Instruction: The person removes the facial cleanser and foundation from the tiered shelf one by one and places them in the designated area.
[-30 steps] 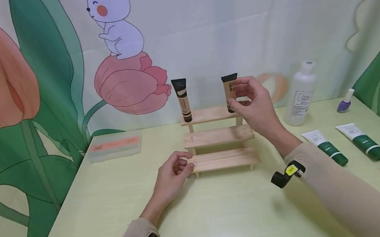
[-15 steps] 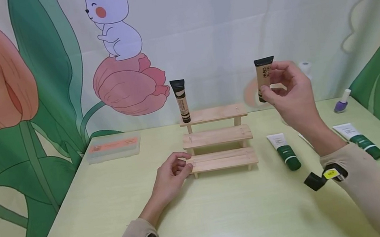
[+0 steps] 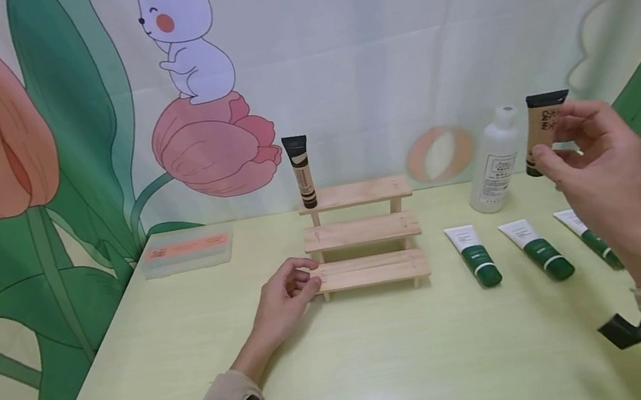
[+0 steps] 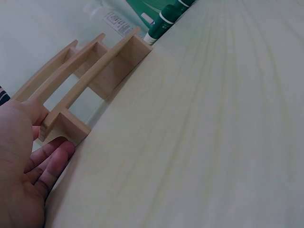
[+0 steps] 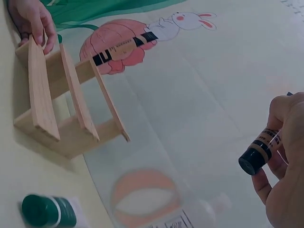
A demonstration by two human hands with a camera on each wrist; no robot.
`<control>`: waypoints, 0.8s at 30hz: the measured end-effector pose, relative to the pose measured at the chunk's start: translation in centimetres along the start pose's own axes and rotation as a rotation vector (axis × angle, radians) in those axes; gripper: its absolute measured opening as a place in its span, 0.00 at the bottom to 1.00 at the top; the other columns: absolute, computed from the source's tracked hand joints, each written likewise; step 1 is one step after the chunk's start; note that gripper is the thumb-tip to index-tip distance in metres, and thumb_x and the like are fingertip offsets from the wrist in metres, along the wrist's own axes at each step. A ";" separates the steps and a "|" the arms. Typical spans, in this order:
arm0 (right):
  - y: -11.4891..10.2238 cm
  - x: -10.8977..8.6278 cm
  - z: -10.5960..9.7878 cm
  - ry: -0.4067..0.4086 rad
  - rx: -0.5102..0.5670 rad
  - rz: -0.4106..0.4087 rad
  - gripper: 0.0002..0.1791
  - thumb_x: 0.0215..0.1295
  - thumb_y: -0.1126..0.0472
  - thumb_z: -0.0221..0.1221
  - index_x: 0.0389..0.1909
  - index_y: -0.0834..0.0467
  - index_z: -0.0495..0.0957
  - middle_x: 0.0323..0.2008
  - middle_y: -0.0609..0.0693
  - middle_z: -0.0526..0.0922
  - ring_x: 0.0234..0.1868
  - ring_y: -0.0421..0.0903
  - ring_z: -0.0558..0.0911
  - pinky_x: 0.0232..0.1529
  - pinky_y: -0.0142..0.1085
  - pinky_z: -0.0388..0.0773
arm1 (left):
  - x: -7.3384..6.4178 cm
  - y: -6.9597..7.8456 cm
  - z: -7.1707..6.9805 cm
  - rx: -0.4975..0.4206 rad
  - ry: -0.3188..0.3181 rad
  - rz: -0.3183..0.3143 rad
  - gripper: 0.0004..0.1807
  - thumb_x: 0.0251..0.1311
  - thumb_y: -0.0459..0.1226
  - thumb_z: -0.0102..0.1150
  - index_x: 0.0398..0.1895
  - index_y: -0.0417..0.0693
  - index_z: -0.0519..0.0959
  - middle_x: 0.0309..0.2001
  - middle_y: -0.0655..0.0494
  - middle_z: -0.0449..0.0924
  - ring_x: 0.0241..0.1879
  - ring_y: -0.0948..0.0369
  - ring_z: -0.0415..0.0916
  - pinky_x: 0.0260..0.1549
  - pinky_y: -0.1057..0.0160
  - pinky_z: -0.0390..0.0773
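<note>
A small three-step wooden display stand [image 3: 369, 272] stands on the table. My left hand [image 3: 285, 298] holds the left end of its lowest step, with the fingers reaching below the board [image 4: 66, 102] in the left wrist view. On the left of the top step a slim tan tube [image 3: 303, 175] is upright on its black cap. Well to the right, my right hand [image 3: 601, 165] pinches a tan squeeze tube [image 3: 541, 129] between thumb and fingers, raised above the table. Its black cap [image 5: 251, 160] points down, and the fingers cover part of its printed side.
Three white-and-green tubes lie right of the stand, the nearest green tube [image 3: 475, 256] beside it. A white bottle [image 3: 492, 167] stands behind them. At the back left lies a flat translucent case [image 3: 186, 251]. A printed curtain [image 3: 333, 74] hangs along the table's back edge.
My right hand has lifted the tan squeeze tube off the right end of the top step and carried it far right, past the white bottle. My left hand stays at the stand.
</note>
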State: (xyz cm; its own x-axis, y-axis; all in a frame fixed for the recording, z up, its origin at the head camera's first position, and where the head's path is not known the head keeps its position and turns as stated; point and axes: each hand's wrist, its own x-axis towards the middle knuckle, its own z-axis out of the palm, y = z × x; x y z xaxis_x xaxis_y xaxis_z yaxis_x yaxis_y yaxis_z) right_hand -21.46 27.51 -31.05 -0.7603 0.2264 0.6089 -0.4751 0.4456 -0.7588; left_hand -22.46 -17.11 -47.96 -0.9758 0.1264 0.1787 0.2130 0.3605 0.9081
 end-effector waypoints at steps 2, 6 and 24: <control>0.3 -0.5 -1.1 0.022 -0.038 0.022 0.30 0.72 0.75 0.65 0.72 0.54 0.78 0.54 0.40 0.80 0.53 0.42 0.79 0.52 0.23 0.77 | 0.0 0.0 -0.1 -0.002 0.000 0.001 0.13 0.77 0.38 0.69 0.60 0.55 0.85 0.44 0.51 0.89 0.41 0.57 0.84 0.40 0.66 0.81; 1.2 -1.7 -2.8 0.048 -0.109 0.087 0.30 0.73 0.74 0.65 0.73 0.53 0.77 0.54 0.36 0.78 0.54 0.39 0.77 0.53 0.20 0.74 | 0.0 -0.1 -0.1 -0.005 -0.001 0.004 0.12 0.78 0.38 0.69 0.60 0.54 0.85 0.44 0.50 0.89 0.40 0.56 0.84 0.39 0.66 0.81; 8.6 -11.0 -7.5 -0.154 -0.107 0.170 0.42 0.69 0.82 0.64 0.75 0.44 0.70 0.48 0.35 0.79 0.48 0.29 0.79 0.46 0.15 0.79 | 0.0 -0.1 -0.1 -0.007 -0.001 0.004 0.12 0.78 0.38 0.69 0.60 0.55 0.85 0.43 0.51 0.89 0.40 0.56 0.84 0.39 0.66 0.81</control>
State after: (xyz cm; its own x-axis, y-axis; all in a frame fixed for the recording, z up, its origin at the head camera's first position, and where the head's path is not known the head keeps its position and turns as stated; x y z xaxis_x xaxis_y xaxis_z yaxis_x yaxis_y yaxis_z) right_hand -13.85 35.39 -42.54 -0.8875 0.1748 0.4264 -0.2918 0.5031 -0.8135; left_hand -22.46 -17.21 -48.01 -0.9749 0.1285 0.1816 0.2161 0.3532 0.9103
